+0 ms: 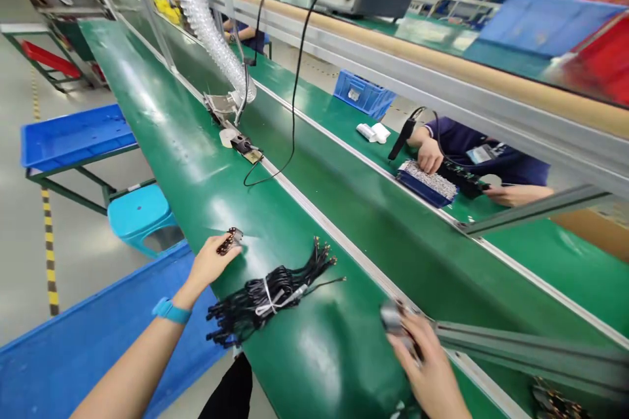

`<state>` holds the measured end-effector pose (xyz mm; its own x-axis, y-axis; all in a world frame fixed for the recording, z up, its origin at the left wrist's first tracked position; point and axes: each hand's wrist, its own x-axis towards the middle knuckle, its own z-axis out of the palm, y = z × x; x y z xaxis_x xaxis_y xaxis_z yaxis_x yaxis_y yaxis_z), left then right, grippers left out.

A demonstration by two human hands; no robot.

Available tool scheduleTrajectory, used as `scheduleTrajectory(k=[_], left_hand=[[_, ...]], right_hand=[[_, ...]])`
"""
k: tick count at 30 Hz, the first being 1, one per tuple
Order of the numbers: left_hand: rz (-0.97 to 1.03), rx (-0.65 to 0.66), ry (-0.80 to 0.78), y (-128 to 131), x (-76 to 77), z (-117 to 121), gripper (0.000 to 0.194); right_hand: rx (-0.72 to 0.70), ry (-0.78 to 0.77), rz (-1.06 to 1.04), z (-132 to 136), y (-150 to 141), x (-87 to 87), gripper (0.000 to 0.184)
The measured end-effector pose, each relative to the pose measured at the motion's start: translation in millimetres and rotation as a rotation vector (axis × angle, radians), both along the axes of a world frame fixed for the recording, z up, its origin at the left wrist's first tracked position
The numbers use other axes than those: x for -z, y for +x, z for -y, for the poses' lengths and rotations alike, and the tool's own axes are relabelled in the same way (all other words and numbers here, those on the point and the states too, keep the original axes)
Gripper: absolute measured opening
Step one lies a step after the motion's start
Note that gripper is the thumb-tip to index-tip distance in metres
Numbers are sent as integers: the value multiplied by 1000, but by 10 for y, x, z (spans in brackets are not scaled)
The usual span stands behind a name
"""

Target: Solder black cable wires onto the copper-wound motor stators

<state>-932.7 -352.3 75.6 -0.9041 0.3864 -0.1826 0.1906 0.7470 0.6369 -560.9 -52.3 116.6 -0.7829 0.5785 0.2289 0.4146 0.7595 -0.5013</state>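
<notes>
My left hand [213, 262], with a turquoise band at the wrist, is closed around a small dark part with coppery spots and a grey metal side [236, 236], just above or on the green bench top. To its right lies a bundle of black cables [250, 298] bound with a white tie, metal ends toward the far side. One cable end sticks out from the bundle. At the bench's inner rail, my right hand [430, 360] is closed on a grey, metallic-looking part [392, 317]. Motion blurs that part, and the fingers hide some of it.
The green bench [191, 177] has a metal rail [314, 200] along it. A frame post [515, 350] stands beside my right hand. A black wire and clear hose [211, 33] hang ahead. Across, a co-worker handles a blue box [427, 193]. Blue trays [122, 334] and a stool [140, 209] stand left.
</notes>
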Motion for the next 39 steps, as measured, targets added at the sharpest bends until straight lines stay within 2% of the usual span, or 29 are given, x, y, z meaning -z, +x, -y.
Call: scheduleTrajectory(k=[2, 3, 4, 6, 8, 11, 13, 15, 18, 21, 23, 24, 26, 29, 31, 33, 36, 37, 39], left_hand=[[-67, 85, -110, -336, 149, -64, 57], [-99, 135, -160, -478, 213, -98, 54], [-133, 185, -204, -605, 270, -130, 53], [-207, 276, -271, -811, 367, -181, 54], [-285, 342, -312, -956, 442, -214, 58], [-387, 407, -336, -1072, 512, -245, 66], [-434, 440, -335, -1115, 537, -263, 70], [-464, 464, -324, -1170, 557, -276, 72], [-501, 494, -308, -1323, 602, -259, 73], [-546, 591, -323, -1560, 659, -197, 77], [-522, 663, -337, -1716, 660, -161, 80], [-492, 697, -369, -1775, 634, -161, 79], [-435, 670, -423, -1818, 514, -229, 74], [-477, 648, -279, -1575, 179, -593, 60], [-493, 730, -134, -1150, -71, -1015, 53], [-453, 910, -14, -518, -272, -1507, 49], [-401, 1192, 106, 708, -430, -2145, 46], [-283, 1341, 135, 1152, -446, -2293, 45], [-188, 1578, 143, 2023, -422, -2498, 39]], right_hand=[[-184, -62, 139, 208, -1051, -98, 31], [-275, -79, 226, 291, -1547, -85, 31], [-352, -80, 315, 361, -2008, -31, 32], [-389, -95, 362, 483, -2790, 167, 30], [-402, -124, 395, 612, -3373, 422, 32], [-337, -162, 398, 862, -3945, 740, 48], [-300, -195, 382, 1050, -4195, 855, 55], [-302, -239, 362, 1214, -4371, 889, 58], [-376, -324, 350, 1337, -4445, 802, 51], [-414, -385, 302, 1278, -4150, 560, 43], [-381, -406, 231, 1163, -3694, 350, 37], [-341, -413, 189, 1090, -3390, 247, 35], [-202, -416, 104, 930, -2655, 76, 31], [153, -397, -19, 702, -1362, -27, 26], [429, -381, -103, 595, -503, 20, 24], [696, -359, -189, 534, 256, 129, 26], [970, -357, -277, 504, 1135, 316, 28], [1030, -361, -293, 495, 1363, 373, 26], [1113, -367, -305, 451, 1745, 478, 25]])
